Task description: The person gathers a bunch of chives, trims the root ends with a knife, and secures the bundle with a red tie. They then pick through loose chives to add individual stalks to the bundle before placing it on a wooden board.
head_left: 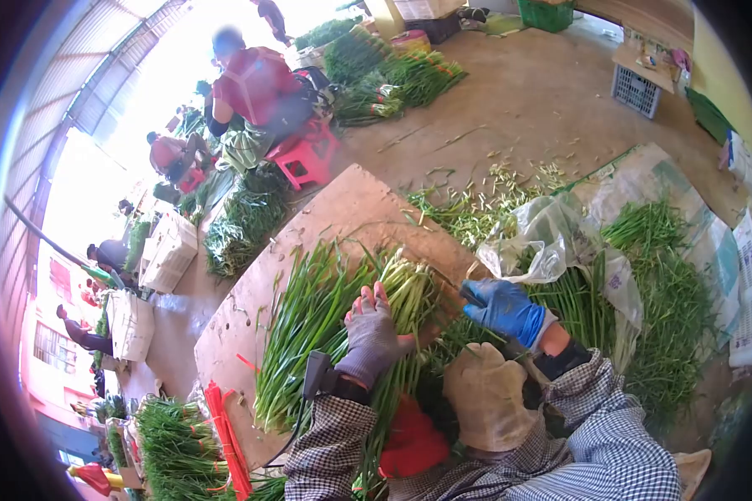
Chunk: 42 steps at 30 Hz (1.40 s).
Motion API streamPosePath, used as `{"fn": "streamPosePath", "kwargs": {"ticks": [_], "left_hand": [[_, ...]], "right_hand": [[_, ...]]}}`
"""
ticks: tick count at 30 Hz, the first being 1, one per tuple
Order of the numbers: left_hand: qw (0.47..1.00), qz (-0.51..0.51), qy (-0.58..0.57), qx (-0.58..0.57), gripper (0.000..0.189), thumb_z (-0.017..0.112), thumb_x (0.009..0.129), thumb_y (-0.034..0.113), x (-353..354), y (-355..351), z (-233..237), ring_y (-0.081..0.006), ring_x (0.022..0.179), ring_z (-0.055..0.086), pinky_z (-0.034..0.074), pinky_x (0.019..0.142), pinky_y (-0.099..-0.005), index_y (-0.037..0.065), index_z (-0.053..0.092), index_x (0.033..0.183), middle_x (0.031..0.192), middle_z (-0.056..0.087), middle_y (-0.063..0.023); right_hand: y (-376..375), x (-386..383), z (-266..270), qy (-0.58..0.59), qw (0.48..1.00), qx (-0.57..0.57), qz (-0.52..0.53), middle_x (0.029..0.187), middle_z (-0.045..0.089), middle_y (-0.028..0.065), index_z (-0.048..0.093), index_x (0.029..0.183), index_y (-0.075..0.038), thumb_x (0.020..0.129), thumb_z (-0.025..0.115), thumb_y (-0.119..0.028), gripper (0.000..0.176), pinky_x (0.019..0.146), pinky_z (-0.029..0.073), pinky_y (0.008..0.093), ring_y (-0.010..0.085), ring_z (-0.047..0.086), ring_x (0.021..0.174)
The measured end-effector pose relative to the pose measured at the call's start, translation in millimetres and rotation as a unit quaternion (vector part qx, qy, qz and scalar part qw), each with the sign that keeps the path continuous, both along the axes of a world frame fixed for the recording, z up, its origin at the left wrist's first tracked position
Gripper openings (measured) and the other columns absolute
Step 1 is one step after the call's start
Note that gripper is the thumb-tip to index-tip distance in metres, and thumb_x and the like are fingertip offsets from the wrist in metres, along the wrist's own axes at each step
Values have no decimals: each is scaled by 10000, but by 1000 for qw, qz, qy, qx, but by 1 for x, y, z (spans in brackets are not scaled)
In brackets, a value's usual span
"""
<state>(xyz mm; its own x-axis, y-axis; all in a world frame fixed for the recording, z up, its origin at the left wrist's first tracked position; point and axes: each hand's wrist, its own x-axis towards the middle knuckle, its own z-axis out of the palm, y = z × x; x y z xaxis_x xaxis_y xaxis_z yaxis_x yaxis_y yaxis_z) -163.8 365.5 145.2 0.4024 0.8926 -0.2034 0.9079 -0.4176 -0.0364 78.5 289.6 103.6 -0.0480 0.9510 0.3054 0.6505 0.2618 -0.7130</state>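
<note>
Your left grip [373, 336] is lying open, fingers spread, over the green stalks [305, 321], which are resting beneath it on the worktop [368, 196]. Your right grip [505, 312] is sitting beside their pale ends; I cannot tell whether it's holding anything.

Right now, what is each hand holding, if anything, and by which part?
The left hand lies on the green stalks, near their pale ends; whether it grips them cannot be told. Whether the right hand holds anything cannot be told.
</note>
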Motion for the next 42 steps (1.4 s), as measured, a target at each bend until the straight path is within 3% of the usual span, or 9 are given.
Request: {"fn": "streamPosePath", "kwargs": {"ticks": [2, 5, 7, 13, 15, 30, 33, 38, 42], "left_hand": [[1000, -4, -19, 10, 1226, 770, 659, 538, -7, 6, -5, -403, 1355, 362, 314, 1105, -506, -18, 107, 1527, 1491, 319, -263], [998, 30, -38, -41, 1197, 788, 649, 484, -6, 16, -2, -357, 1286, 434, 370, 1077, -437, -13, 134, 1520, 1399, 416, -223], [999, 19, -22, -25, 1151, 794, 648, 429, -6, 18, 1, -331, 1217, 482, 412, 1039, -397, -10, 165, 1507, 1314, 471, -196], [999, 15, -27, -37, 1092, 787, 638, 388, -4, 20, 4, -360, 1194, 497, 426, 1022, -419, -10, 227, 1487, 1332, 476, -201], [998, 13, -40, -38, 1081, 782, 629, 369, -5, 20, 2, -378, 1189, 496, 430, 1015, -436, -10, 236, 1482, 1330, 470, -218], [998, -14, -12, -64, 1109, 790, 661, 428, -8, 24, 0, -332, 1215, 491, 441, 1002, -410, -23, 217, 1497, 1355, 465, -172], [999, -31, -12, -43, 1105, 793, 657, 424, -10, 23, -9, -324, 1189, 502, 458, 974, -406, -25, 228, 1493, 1332, 479, -162], [999, -44, -20, -8, 1076, 808, 645, 426, -18, 27, -25, -316, 1156, 510, 457, 955, -409, -35, 284, 1463, 1279, 496, -157], [998, -53, -35, -1, 1087, 822, 639, 399, -19, 21, -23, -328, 1157, 501, 439, 978, -414, -33, 265, 1466, 1305, 484, -162]], "right_hand": [[2, 2, -13, 6, 996, 74, -42, 829, 637, 221, 592, 981, -17, 829, 620, -249, 279, 667, 491, 471, 418, 629, 771], [-5, 10, 5, -44, 995, -86, -26, 898, 663, 203, 604, 1041, -41, 843, 615, -224, 270, 683, 509, 471, 412, 643, 803], [-11, 8, 16, 32, 997, 22, -67, 869, 662, 186, 603, 1006, -51, 872, 607, -201, 201, 669, 513, 464, 403, 642, 784], [-25, 4, 35, -46, 997, 58, 15, 804, 635, 175, 583, 964, -57, 900, 632, -249, 208, 633, 498, 459, 378, 641, 733], [-28, 3, 38, -123, 991, -27, 46, 787, 625, 182, 570, 940, -51, 905, 621, -256, 213, 633, 494, 465, 387, 637, 727], [-22, 7, 30, -56, 990, -110, 76, 757, 585, 202, 522, 919, -37, 929, 575, -188, 160, 625, 497, 435, 382, 613, 703], [-10, 3, 41, -172, 966, -177, 77, 753, 582, 203, 518, 923, -19, 930, 564, -194, 181, 636, 498, 439, 395, 606, 704], [57, -39, -3, -139, 980, -103, 95, 771, 610, 230, 519, 953, 0, 938, 552, -255, 257, 635, 483, 483, 427, 620, 727], [36, -31, 5, -128, 981, -124, 83, 800, 622, 247, 524, 962, 3, 931, 554, -271, 277, 648, 485, 501, 437, 627, 749]]}}
